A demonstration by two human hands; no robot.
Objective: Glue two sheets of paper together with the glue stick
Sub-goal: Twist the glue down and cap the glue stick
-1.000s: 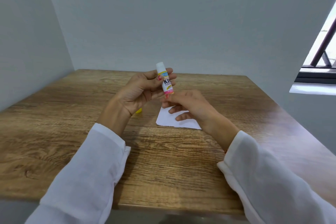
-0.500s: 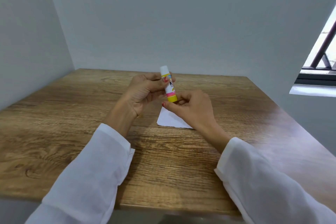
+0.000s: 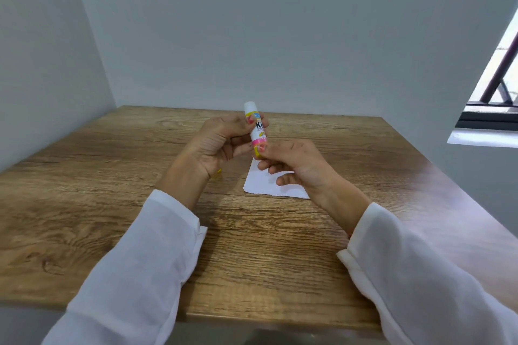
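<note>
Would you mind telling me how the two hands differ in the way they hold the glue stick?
The left hand wraps the glue stick's labelled body, while the right hand only pinches its yellow bottom end with the fingertips. The left hand sits higher; the right hand is lower, over the white paper. Both touch the stick, held nearly upright above the table.

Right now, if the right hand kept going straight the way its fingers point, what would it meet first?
The right hand points left and slightly away, fingertips already on the glue stick's yellow base. Just past that, it would probably meet the left hand holding the stick, though depth is unclear.
</note>
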